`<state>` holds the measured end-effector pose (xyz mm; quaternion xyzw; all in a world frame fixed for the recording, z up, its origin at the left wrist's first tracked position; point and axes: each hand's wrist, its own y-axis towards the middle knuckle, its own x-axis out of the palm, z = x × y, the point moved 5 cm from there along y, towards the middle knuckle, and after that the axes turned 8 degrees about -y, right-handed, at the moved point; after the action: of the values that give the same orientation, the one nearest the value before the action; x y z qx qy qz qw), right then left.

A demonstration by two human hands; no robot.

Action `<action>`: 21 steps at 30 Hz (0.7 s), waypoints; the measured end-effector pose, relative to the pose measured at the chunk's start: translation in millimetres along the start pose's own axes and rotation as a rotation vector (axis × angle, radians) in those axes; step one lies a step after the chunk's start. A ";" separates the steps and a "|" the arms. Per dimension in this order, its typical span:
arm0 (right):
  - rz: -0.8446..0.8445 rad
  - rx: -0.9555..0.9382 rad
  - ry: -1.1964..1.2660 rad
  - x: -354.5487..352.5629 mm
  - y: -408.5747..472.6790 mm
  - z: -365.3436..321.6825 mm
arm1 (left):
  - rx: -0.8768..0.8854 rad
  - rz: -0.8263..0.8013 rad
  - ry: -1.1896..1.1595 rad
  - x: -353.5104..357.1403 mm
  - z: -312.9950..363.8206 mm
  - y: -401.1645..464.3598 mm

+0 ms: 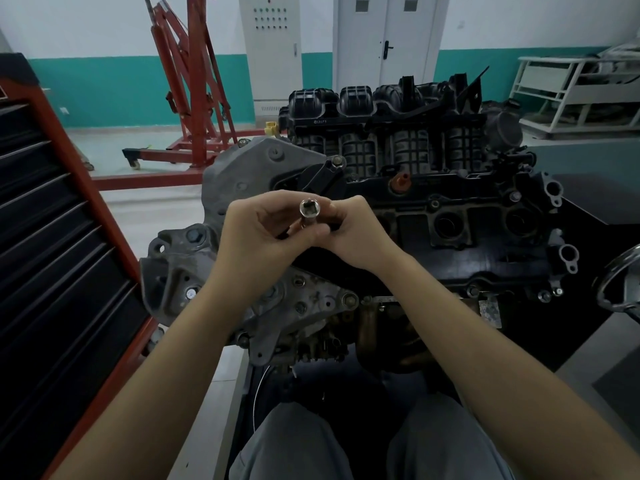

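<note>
2 hands meet above the engine [450,258]: L hand [263,233] curls its fingers round a socket [309,210], square drive hole facing the cam, and R hand [353,233] pinches the socket's side w/ bent fingertips.

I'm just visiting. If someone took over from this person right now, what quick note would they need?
Left hand grips the silvery metal socket, square hole facing up.
Right hand, fingers curled, pinches its other side.
Both are held above the grey and black engine, clear of it.
Done: socket in hand.
Left: probably put the socket to use on the engine; nothing shows that started.
</note>
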<state>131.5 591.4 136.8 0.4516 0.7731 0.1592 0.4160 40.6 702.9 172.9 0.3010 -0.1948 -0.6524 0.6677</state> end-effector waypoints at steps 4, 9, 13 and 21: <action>-0.003 0.000 -0.022 -0.5 0.9 1.5 | 0.023 0.105 0.120 -4.3 1.2 -0.1; -0.007 -0.058 -0.021 0.1 -0.2 -1.6 | -0.011 0.005 0.002 -1.2 -1.7 -0.2; 0.021 -0.019 -0.018 -1.4 0.5 0.9 | 0.011 0.023 0.114 -2.1 0.4 -0.4; -0.009 -0.042 -0.040 0.9 0.0 0.7 | -0.008 -0.038 -0.013 0.3 -0.5 -0.6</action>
<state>131.8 592.0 135.9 0.4422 0.7633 0.1643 0.4414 40.5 702.7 172.1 0.2975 -0.1908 -0.6679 0.6549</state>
